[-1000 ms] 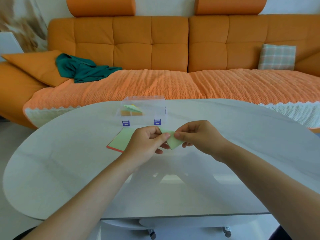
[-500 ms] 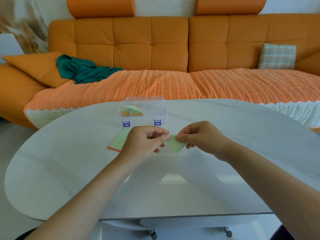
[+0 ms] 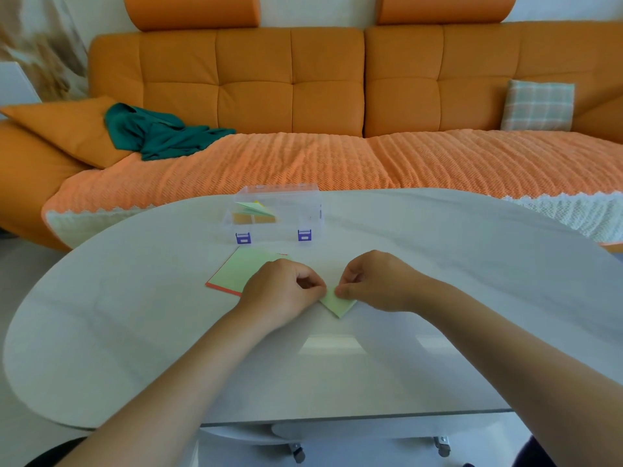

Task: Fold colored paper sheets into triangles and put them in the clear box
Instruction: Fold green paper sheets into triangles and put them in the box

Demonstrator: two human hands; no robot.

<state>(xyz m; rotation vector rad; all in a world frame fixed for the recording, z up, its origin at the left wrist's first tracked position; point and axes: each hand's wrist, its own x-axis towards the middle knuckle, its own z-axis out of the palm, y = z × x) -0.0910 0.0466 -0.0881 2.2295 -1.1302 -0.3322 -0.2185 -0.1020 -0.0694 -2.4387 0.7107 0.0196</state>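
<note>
A small folded light-green paper (image 3: 338,303) lies low over the white table (image 3: 438,264), its point toward me. My left hand (image 3: 283,288) pinches its left edge with curled fingers. My right hand (image 3: 374,281) pinches its upper right edge between thumb and forefinger. Just left of my left hand lies a stack of colored sheets (image 3: 236,273), green on top with a red edge showing. Behind it stands the clear box (image 3: 303,210) with purple latches, holding folded green and orange papers (image 3: 254,214).
An orange sofa (image 3: 303,96) with a knitted cover runs behind the table. On it lie a green cloth (image 3: 161,133), an orange cushion (image 3: 64,126) and a plaid pillow (image 3: 537,104). The table's near edge and castor wheels show below my arms.
Both hands have lowered the green paper toward the table and drawn closer together on it; more of the sheet stack now shows left of my left hand.
</note>
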